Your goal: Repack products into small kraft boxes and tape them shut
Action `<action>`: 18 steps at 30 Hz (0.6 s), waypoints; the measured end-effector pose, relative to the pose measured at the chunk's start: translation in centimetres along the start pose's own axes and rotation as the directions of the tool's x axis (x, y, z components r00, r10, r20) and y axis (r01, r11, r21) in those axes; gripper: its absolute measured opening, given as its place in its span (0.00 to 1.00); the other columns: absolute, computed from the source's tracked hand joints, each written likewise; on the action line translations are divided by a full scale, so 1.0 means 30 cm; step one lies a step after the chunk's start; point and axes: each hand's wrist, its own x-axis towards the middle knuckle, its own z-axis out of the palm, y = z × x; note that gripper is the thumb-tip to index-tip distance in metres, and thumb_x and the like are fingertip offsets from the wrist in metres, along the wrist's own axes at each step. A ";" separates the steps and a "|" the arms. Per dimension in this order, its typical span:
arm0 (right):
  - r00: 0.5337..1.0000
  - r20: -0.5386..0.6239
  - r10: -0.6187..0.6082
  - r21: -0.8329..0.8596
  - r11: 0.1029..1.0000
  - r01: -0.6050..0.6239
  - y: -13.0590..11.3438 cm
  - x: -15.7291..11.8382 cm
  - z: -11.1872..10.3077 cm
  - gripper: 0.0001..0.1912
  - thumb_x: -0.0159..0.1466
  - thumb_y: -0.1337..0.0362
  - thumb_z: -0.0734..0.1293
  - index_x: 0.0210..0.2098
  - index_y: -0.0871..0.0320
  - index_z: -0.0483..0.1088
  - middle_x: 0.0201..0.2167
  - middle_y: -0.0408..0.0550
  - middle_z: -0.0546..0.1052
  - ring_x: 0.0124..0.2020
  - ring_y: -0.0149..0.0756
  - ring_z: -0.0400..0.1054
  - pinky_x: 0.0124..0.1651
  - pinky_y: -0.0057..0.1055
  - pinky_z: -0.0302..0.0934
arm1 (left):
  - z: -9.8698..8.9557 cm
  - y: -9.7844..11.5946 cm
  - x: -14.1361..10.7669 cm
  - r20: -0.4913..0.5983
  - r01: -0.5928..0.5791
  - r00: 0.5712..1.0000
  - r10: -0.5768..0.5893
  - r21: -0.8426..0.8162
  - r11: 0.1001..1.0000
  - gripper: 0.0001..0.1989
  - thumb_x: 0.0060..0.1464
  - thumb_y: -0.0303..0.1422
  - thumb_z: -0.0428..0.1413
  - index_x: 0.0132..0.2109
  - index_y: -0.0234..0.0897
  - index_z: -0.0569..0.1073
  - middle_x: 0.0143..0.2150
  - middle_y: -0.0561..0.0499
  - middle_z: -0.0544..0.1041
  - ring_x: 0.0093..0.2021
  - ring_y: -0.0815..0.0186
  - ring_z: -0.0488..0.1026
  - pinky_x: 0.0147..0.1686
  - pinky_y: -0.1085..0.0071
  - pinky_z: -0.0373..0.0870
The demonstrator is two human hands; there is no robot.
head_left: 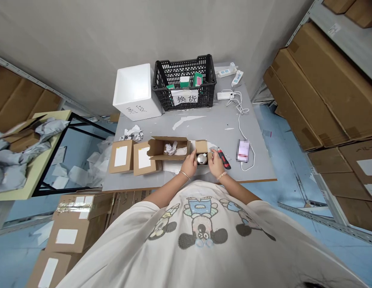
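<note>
The left hand (189, 165) and the right hand (217, 165) are held half-curled at either side of a small kraft carton (201, 146), with the fingers bent in towards it; whether it is actually gripped cannot be told. A round polished-metal object (202, 159) is seated in that carton, between the hands. Just beside the right hand, a red-and-black utility knife (224, 158) lies on the grey bench (234, 120), and further right a pixelated phone (243, 151) is connected to a white charging cable (240, 120). Left of the hands, a larger open kraft carton (159, 148) is seen with crumpled white paper (170, 149) inside, next to two labelled kraft boxes (121, 157). At the far end of the bench, a black plastic crate (186, 66) holding small boxes is placed beside a white foam box (133, 90)
</note>
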 end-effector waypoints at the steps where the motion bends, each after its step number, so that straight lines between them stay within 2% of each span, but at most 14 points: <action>1: 0.999 -0.005 0.037 0.035 0.999 -0.037 0.015 0.006 -0.001 0.27 0.64 0.66 0.55 0.62 0.62 0.57 0.40 0.56 0.77 0.40 0.44 0.73 0.47 0.42 0.67 | 0.002 -0.004 0.000 0.011 0.014 1.000 -0.014 -0.001 1.000 0.32 0.58 0.24 0.45 0.70 0.35 0.54 0.51 0.39 0.72 0.54 0.55 0.69 0.56 0.57 0.66; 3: 0.995 -0.004 0.095 0.079 0.992 -0.095 0.038 0.012 -0.009 0.28 0.63 0.68 0.56 0.63 0.62 0.56 0.40 0.55 0.77 0.36 0.40 0.73 0.44 0.39 0.68 | 0.004 -0.013 -0.004 0.049 0.012 0.999 -0.012 -0.010 1.000 0.33 0.59 0.27 0.47 0.71 0.36 0.52 0.53 0.38 0.71 0.56 0.54 0.69 0.56 0.55 0.65; 5: 0.997 -0.012 0.073 0.049 0.996 -0.072 0.042 0.013 -0.023 0.31 0.61 0.70 0.57 0.64 0.61 0.56 0.48 0.57 0.74 0.38 0.38 0.73 0.45 0.37 0.68 | 0.008 -0.023 -0.009 0.082 -0.017 0.996 0.019 -0.028 0.999 0.36 0.59 0.32 0.52 0.71 0.36 0.49 0.56 0.37 0.69 0.58 0.51 0.67 0.58 0.52 0.64; 8: 0.996 -0.030 -0.080 -0.152 0.986 0.074 -0.004 0.011 -0.056 0.25 0.61 0.70 0.58 0.58 0.60 0.65 0.58 0.61 0.66 0.53 0.42 0.67 0.56 0.40 0.61 | 0.022 -0.039 -0.010 0.100 -0.080 0.991 0.089 -0.095 0.992 0.48 0.51 0.38 0.62 0.71 0.34 0.47 0.63 0.33 0.63 0.64 0.47 0.62 0.61 0.50 0.61; 11: 0.985 0.080 -0.156 -0.383 0.907 0.175 -0.087 0.015 -0.090 0.18 0.62 0.63 0.64 0.50 0.60 0.73 0.64 0.62 0.59 0.67 0.51 0.50 0.66 0.47 0.47 | 0.041 -0.050 0.003 0.078 -0.133 0.986 0.148 -0.166 0.977 0.49 0.46 0.36 0.66 0.69 0.34 0.49 0.66 0.33 0.60 0.65 0.47 0.61 0.62 0.50 0.60; 14: 0.979 0.197 -0.055 -0.545 0.824 0.155 -0.154 0.022 -0.107 0.22 0.57 0.59 0.70 0.47 0.64 0.74 0.67 0.65 0.54 0.70 0.59 0.36 0.68 0.53 0.37 | 0.059 -0.045 0.023 0.069 -0.180 0.979 0.193 -0.160 0.971 0.44 0.46 0.33 0.65 0.66 0.35 0.53 0.64 0.34 0.63 0.63 0.49 0.65 0.60 0.51 0.63; 18: 0.971 0.212 0.112 -0.611 0.791 0.042 -0.172 0.033 -0.101 0.28 0.52 0.58 0.74 0.49 0.65 0.74 0.68 0.69 0.52 0.71 0.62 0.31 0.67 0.58 0.31 | 0.077 -0.015 0.037 0.102 -0.222 0.968 0.229 -0.072 0.972 0.39 0.46 0.31 0.64 0.64 0.34 0.57 0.61 0.34 0.66 0.60 0.48 0.67 0.57 0.51 0.67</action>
